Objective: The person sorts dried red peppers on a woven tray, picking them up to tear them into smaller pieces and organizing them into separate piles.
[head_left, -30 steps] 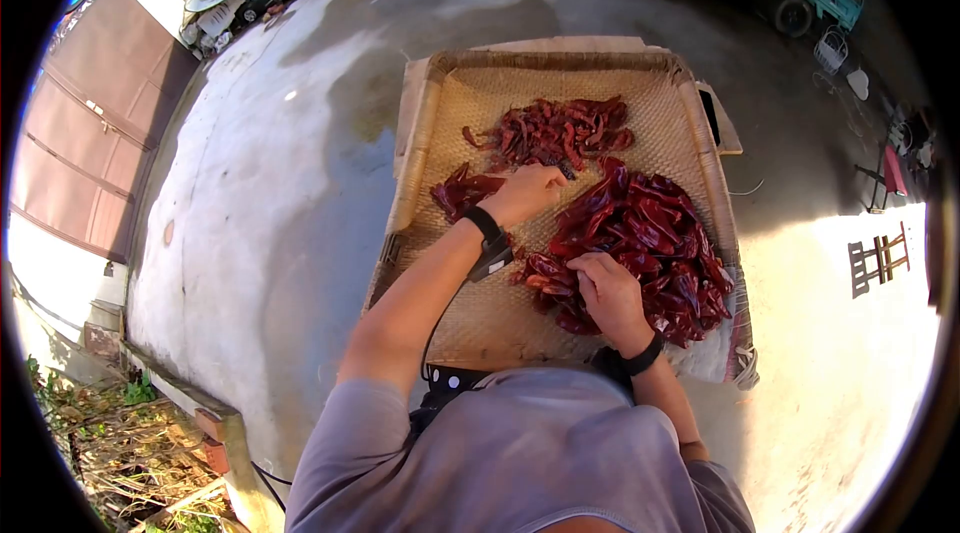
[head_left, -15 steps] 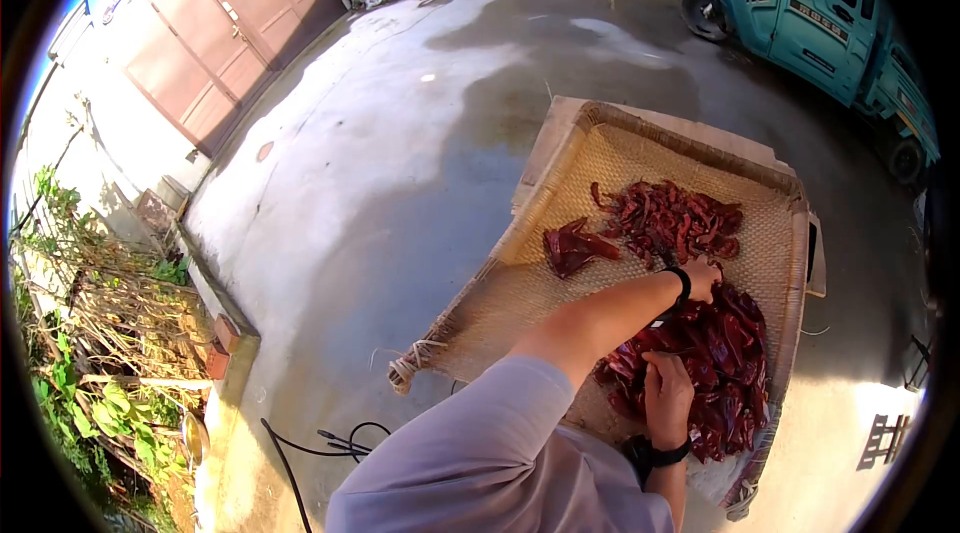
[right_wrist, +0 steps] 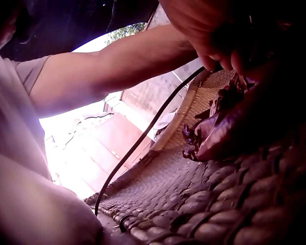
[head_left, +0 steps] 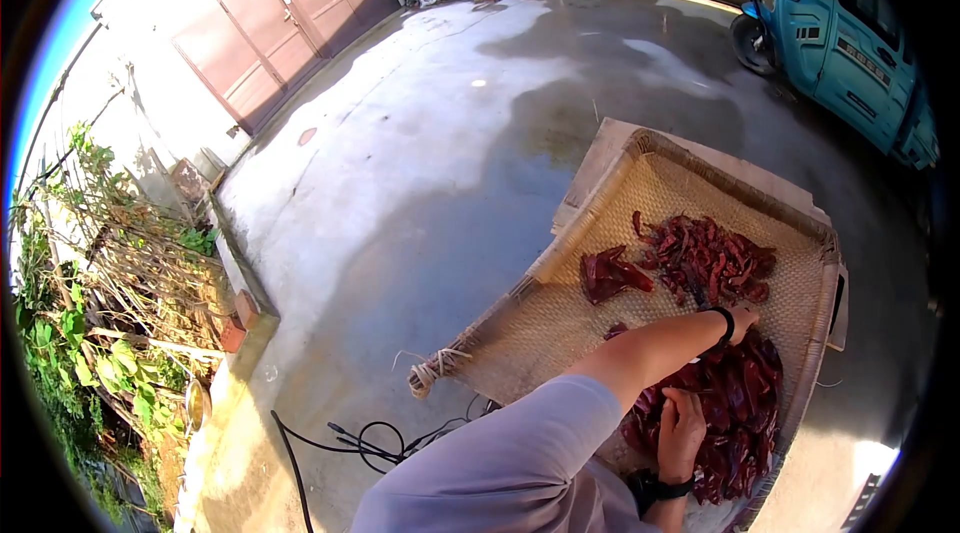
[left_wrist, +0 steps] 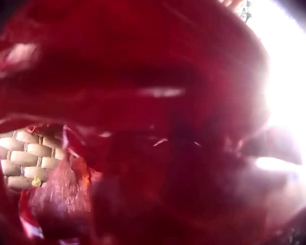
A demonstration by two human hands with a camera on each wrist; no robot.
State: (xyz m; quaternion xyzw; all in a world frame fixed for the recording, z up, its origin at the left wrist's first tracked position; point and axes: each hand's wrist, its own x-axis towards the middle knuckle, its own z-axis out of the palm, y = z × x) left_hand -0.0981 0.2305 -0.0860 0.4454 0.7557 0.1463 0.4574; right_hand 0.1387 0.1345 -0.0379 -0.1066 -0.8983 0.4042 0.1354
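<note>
A large heap of glossy dried red chili peppers (head_left: 745, 403) lies in the near right part of a woven tray (head_left: 520, 333). My left hand (head_left: 742, 323) reaches to the far edge of this heap; its fingers are mostly hidden in the head view. A blurred red pepper (left_wrist: 132, 61) fills much of the left wrist view. My right hand (head_left: 682, 433) is over the heap's left side, fingers curled around a chili pepper (right_wrist: 214, 135), its far end lost in shadow. Shrivelled darker peppers (head_left: 715, 258) and a small bunch (head_left: 610, 275) lie farther up the tray.
The tray rests on cardboard (head_left: 590, 168) and has a raised rim. Black cables (head_left: 375, 443) trail over the concrete left of it. A teal three-wheeled truck (head_left: 850, 53) stands at the back right, plants (head_left: 110, 333) at the left.
The head view has swung left, so the tray sits farther right. My left hand has gone from near the small bunch to the far edge of the big heap. My right hand stays at the heap.
</note>
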